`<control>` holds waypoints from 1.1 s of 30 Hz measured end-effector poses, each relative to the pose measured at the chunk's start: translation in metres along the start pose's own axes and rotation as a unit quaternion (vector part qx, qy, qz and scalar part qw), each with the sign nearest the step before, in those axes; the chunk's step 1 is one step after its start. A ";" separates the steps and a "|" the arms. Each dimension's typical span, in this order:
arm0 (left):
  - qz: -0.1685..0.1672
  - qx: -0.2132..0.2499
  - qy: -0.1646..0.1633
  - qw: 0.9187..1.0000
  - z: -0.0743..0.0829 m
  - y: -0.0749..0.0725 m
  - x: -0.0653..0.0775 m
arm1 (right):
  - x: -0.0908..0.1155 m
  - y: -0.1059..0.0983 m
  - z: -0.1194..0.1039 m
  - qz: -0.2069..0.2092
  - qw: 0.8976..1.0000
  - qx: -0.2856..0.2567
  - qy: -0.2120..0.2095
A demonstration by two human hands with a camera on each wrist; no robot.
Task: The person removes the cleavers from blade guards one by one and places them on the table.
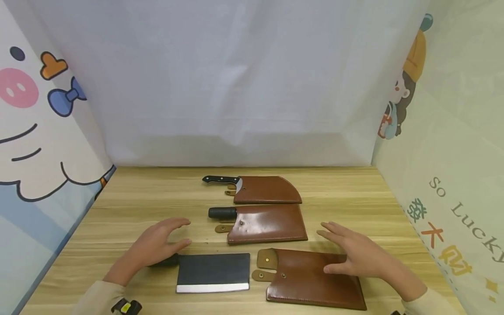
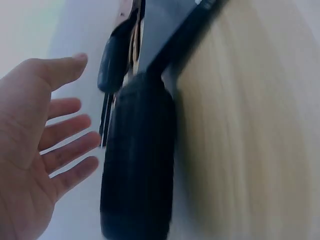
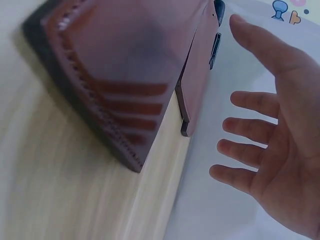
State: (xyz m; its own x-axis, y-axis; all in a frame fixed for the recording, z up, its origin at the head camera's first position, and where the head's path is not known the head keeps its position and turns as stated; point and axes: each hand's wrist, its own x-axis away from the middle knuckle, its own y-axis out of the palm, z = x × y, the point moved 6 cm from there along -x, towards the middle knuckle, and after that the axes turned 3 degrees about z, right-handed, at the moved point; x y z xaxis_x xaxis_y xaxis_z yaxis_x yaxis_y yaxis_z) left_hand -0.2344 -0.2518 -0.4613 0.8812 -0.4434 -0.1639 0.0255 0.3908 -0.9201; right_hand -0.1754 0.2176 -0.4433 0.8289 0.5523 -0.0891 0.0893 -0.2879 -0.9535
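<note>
A black cleaver (image 1: 213, 272) with a bright cutting edge lies unsheathed near the front of the table. My left hand (image 1: 159, 243) hovers above its dark handle (image 2: 137, 160), fingers extended and holding nothing; the hand partly hides that handle in the head view. To the right lies a brown leather sheath (image 1: 315, 278) with two tan snap straps at its left end. Over its right part hovers my right hand (image 1: 360, 251), fingers spread and nothing in them. In the right wrist view, the sheath's stitched corner (image 3: 115, 120) shows beside the fingers.
Behind lie two sheathed cleavers: one with a round black handle (image 1: 222, 213) in a brown sheath (image 1: 271, 224), and a farther one with a riveted handle (image 1: 220, 179) in a curved sheath (image 1: 269, 189). White cloth (image 1: 236, 87) hangs behind the wooden table (image 1: 157, 197), with printed panels at both sides.
</note>
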 end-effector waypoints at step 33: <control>-0.094 0.064 0.042 0.993 0.024 0.046 -0.105 | -0.114 0.040 0.008 -0.068 0.996 -0.047 -0.022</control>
State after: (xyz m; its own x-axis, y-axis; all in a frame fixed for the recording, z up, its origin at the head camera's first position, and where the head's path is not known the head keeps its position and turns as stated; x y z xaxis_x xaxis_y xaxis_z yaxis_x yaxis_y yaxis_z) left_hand -0.3143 -0.1683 -0.4785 0.8132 -0.5814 -0.0267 0.2509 0.3915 -0.8853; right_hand -0.2709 0.1489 -0.4740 0.7806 0.6245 0.0254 0.2528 -0.2782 -0.9267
